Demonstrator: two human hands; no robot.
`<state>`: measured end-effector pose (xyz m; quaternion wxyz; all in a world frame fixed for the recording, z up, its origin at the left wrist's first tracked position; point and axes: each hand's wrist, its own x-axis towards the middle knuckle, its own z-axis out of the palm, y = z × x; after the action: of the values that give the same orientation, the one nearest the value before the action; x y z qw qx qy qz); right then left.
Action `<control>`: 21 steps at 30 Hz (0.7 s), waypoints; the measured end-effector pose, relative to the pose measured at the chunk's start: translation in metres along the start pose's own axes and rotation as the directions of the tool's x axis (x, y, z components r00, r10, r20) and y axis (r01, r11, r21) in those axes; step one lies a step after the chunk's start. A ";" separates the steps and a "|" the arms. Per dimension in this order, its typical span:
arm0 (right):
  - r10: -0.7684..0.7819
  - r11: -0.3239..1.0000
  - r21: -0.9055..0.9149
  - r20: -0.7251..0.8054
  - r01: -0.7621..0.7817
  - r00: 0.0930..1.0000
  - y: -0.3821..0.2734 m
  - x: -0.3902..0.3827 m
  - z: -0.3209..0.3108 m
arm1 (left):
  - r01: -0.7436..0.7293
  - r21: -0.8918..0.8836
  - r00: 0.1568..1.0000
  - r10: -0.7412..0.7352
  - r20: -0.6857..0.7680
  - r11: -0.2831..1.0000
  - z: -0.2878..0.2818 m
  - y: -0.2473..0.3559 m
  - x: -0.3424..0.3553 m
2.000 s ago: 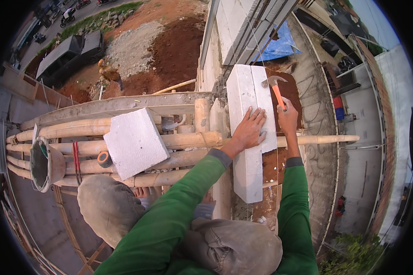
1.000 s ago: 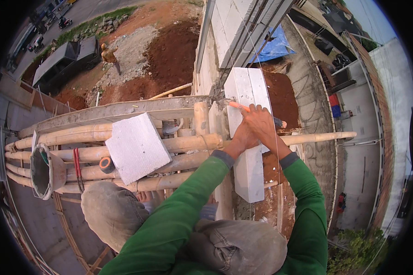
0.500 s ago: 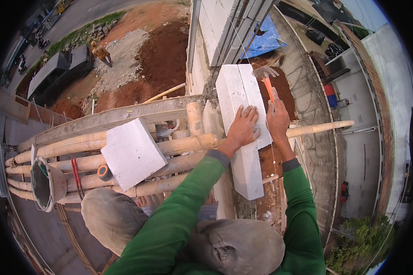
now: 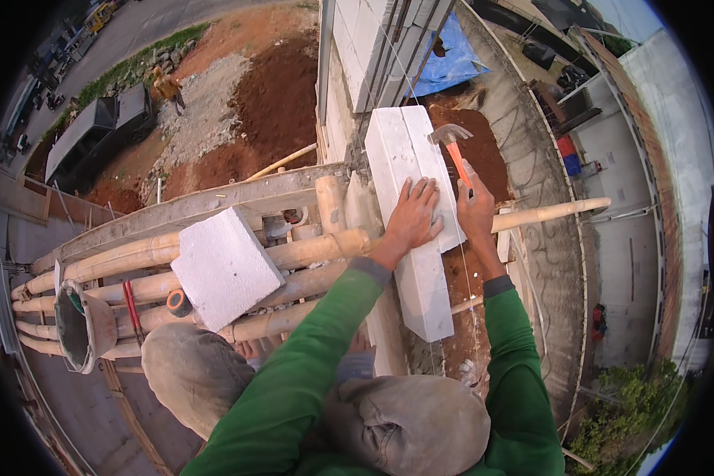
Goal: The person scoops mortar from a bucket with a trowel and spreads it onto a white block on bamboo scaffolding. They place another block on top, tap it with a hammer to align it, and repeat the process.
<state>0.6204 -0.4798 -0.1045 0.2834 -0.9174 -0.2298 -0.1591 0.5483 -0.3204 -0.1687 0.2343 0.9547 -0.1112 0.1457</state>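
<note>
A claw hammer (image 4: 455, 155) with an orange handle is gripped in my right hand (image 4: 474, 210), its metal head beside the far right edge of a white lightweight block (image 4: 389, 147). My left hand (image 4: 412, 216) lies on top of that block with fingers stretched out and holds nothing. The block sits on the wall top, and another white block (image 4: 425, 297) runs toward me from it. A thin string line passes along the blocks' right side.
Bamboo poles (image 4: 143, 282) form a platform at left, carrying a loose white block (image 4: 226, 270), a bucket (image 4: 87, 325), red-handled tool (image 4: 132, 308) and tape roll (image 4: 178, 303). One pole (image 4: 563, 213) juts out right. A person (image 4: 166, 87) stands far below, near a parked vehicle (image 4: 99, 135).
The hammer's head, blurred before, now shows sharply and lies slightly lower and to the left. My left hand stays on the block, and the whole view has shifted a little.
</note>
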 end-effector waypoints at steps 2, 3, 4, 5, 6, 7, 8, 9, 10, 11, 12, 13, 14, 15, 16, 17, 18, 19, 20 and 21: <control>-0.008 1.000 0.014 -0.027 0.009 1.000 -0.002 -0.005 -0.005 | -0.002 -0.028 1.000 0.002 -0.026 1.000 0.000 0.000 0.000; 0.055 0.996 -0.072 0.069 -0.050 0.996 -0.003 -0.010 -0.009 | 0.004 -0.034 1.000 -0.004 -0.010 0.999 0.000 0.000 0.000; 0.078 0.994 -0.085 0.095 -0.070 0.992 -0.004 -0.014 -0.014 | -0.005 -0.044 1.000 0.004 -0.027 0.999 0.000 0.000 0.000; 0.082 0.993 -0.097 0.103 -0.072 0.991 -0.005 -0.020 -0.018 | -0.008 -0.045 0.999 0.007 -0.034 0.999 0.001 0.000 0.000; 0.092 0.991 -0.109 0.113 -0.079 0.989 -0.005 -0.024 -0.023 | 0.000 -0.045 1.000 0.000 -0.017 0.999 0.001 0.000 0.000; 0.124 0.988 -0.108 0.139 -0.109 0.983 -0.005 -0.029 -0.027 | -0.007 -0.042 0.999 0.005 -0.040 0.999 0.001 0.000 -0.001; 0.139 0.988 -0.081 0.137 -0.128 0.981 -0.006 -0.034 -0.032 | -0.008 -0.040 0.999 0.007 -0.038 0.999 0.002 0.000 -0.001; 0.149 0.988 -0.053 0.137 -0.143 0.979 -0.005 -0.036 -0.036 | -0.015 -0.031 0.999 0.013 -0.047 0.999 0.002 -0.001 0.000; 0.133 0.991 -0.009 0.111 -0.133 0.985 -0.005 -0.040 -0.041 | -0.020 -0.037 0.999 0.018 -0.048 0.999 0.003 -0.001 -0.001; 0.163 0.987 -0.004 0.087 -0.163 0.983 -0.005 -0.045 -0.044 | -0.024 -0.039 0.998 0.021 -0.056 0.999 0.003 -0.001 0.000; 0.157 0.987 0.017 0.039 -0.158 0.987 -0.007 -0.052 -0.048 | -0.021 -0.037 0.998 0.018 -0.062 0.999 0.002 -0.001 0.000; 0.118 0.992 0.043 -0.018 -0.118 0.993 -0.008 -0.059 -0.051 | -0.018 -0.050 0.998 0.015 -0.058 0.999 0.002 -0.001 0.000; 0.193 0.981 -0.003 0.057 -0.194 0.979 -0.009 -0.066 -0.055 | -0.025 -0.054 0.997 0.022 -0.068 0.998 0.002 -0.001 0.000; 0.234 0.972 -0.045 0.115 -0.230 0.965 -0.010 -0.072 -0.059 | -0.027 -0.057 0.998 0.023 -0.065 0.998 0.001 -0.001 0.000; 0.286 0.957 -0.096 0.173 -0.273 0.942 -0.011 -0.076 -0.062 | -0.020 -0.057 0.999 0.018 -0.040 0.998 0.001 -0.001 0.001; 0.239 0.970 -0.072 0.135 -0.231 0.961 -0.011 -0.078 -0.066 | -0.032 -0.050 0.998 0.029 -0.062 0.998 0.000 -0.001 0.001; 0.201 0.979 -0.055 0.102 -0.196 0.974 -0.010 -0.076 -0.070 | -0.031 -0.039 0.998 0.029 -0.061 0.999 0.000 -0.001 0.003; 0.166 0.986 -0.039 0.077 -0.163 0.983 -0.009 -0.073 -0.072 | -0.024 -0.031 0.998 0.023 -0.054 0.999 0.000 0.000 0.002; 0.146 0.989 0.000 0.014 -0.146 0.989 -0.008 -0.068 -0.073 | -0.032 -0.033 0.997 0.029 -0.077 0.999 0.000 0.000 0.002; 0.131 0.991 0.039 -0.049 -0.129 0.990 -0.005 -0.059 -0.075 | -0.038 -0.036 0.995 0.034 -0.097 0.999 0.000 0.000 0.002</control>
<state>0.5564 -0.5399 -0.0683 0.3151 -0.9208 -0.1651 -0.1596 0.5497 -0.3205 -0.1680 0.2545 0.9399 -0.1198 0.1935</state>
